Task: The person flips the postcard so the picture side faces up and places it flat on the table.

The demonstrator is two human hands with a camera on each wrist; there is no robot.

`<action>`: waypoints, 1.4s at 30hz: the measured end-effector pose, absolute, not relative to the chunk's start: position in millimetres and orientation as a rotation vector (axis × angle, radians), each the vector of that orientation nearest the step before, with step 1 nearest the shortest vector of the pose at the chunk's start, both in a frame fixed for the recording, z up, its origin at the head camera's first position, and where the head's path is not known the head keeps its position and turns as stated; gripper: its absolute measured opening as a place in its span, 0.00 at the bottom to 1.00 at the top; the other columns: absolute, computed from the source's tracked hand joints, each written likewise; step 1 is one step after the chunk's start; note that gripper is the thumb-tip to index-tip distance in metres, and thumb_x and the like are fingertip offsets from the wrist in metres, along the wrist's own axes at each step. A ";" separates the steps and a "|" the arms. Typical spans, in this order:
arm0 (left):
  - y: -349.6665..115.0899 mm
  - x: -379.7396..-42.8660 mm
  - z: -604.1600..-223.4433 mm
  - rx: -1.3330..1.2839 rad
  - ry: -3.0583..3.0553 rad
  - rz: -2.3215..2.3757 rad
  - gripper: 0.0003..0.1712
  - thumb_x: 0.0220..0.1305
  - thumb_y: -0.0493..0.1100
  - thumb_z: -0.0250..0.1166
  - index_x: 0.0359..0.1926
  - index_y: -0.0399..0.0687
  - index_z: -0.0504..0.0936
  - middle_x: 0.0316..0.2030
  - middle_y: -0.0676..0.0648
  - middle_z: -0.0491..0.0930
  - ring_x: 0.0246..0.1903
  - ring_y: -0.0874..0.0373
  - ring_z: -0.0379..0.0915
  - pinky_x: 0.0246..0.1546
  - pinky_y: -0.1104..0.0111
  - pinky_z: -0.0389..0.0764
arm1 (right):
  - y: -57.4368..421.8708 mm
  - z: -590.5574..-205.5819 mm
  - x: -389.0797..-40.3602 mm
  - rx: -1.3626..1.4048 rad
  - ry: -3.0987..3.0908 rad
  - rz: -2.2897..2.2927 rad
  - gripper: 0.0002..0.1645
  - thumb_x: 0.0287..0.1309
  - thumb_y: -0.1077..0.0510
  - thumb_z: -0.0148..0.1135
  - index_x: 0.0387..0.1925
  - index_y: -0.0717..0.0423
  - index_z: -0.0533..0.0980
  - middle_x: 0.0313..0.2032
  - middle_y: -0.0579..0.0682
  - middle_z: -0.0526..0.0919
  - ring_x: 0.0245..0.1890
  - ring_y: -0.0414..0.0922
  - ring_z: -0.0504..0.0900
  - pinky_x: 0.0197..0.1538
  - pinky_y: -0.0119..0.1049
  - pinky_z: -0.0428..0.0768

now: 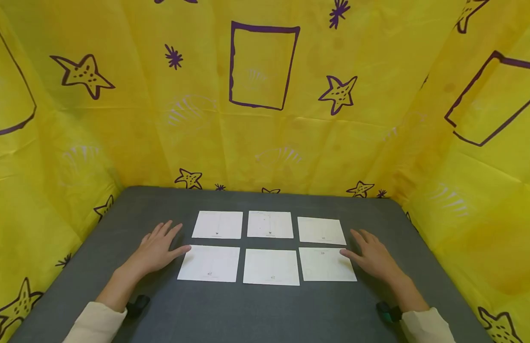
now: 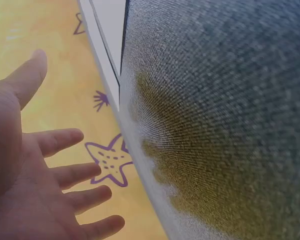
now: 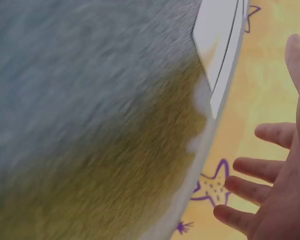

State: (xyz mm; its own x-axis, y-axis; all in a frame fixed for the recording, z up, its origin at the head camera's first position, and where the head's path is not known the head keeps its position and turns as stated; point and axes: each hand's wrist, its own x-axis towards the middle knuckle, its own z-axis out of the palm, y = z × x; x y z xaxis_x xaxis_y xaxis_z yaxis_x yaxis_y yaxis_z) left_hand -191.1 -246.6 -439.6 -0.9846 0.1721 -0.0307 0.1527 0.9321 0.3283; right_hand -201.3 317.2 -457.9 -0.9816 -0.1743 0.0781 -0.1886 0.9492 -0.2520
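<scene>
Several white paper cards lie flat on the dark grey table in two rows of three. In the head view, my left hand [image 1: 156,251] is spread at the left of the cards. Its thumb tip overlaps the corner of the front left card [image 1: 210,263]; contact cannot be told. Opposite it, my right hand [image 1: 375,258] spreads its fingers too, the thumb reaching over the edge of the front right card [image 1: 327,267]. Both wrist views show the left palm [image 2: 35,185] and right palm [image 3: 285,200] with fingers apart, holding nothing. Small marks show on each card.
The front middle card [image 1: 271,267] and the back row's left card [image 1: 217,225], middle card [image 1: 270,225] and right card [image 1: 321,231] lie close together. Yellow cloth [image 1: 256,138] with purple drawings surrounds the grey table [image 1: 265,314] at the back and sides.
</scene>
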 end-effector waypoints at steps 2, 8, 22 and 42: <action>-246.2 -192.0 -439.7 0.257 3.028 0.502 0.50 0.61 0.68 0.59 0.70 0.36 0.62 0.69 0.24 0.55 0.68 0.25 0.47 0.61 0.30 0.52 | 313.1 -456.5 -203.3 0.302 -3.044 0.420 0.50 0.60 0.31 0.56 0.70 0.62 0.61 0.66 0.72 0.64 0.65 0.70 0.62 0.61 0.71 0.62; -245.1 -194.7 -439.5 0.277 3.033 0.497 0.47 0.62 0.66 0.59 0.68 0.35 0.65 0.67 0.25 0.61 0.66 0.26 0.52 0.60 0.31 0.55 | 298.7 -454.6 -209.8 0.360 -3.030 0.473 0.49 0.60 0.33 0.57 0.70 0.63 0.61 0.66 0.70 0.65 0.65 0.69 0.63 0.61 0.69 0.63; -243.2 -208.2 -438.8 0.278 2.953 0.516 0.49 0.61 0.67 0.60 0.69 0.36 0.63 0.67 0.23 0.59 0.65 0.24 0.52 0.59 0.29 0.55 | 262.9 -452.9 -228.3 0.459 -3.038 0.504 0.48 0.60 0.33 0.58 0.70 0.59 0.62 0.67 0.67 0.66 0.67 0.68 0.62 0.63 0.68 0.62; -226.6 -224.8 -440.3 0.178 2.928 0.560 0.44 0.63 0.62 0.60 0.68 0.35 0.64 0.66 0.24 0.62 0.65 0.26 0.54 0.60 0.31 0.56 | 194.9 -441.3 -249.0 0.628 -3.055 0.680 0.49 0.58 0.31 0.58 0.71 0.57 0.62 0.68 0.63 0.66 0.69 0.63 0.63 0.68 0.60 0.62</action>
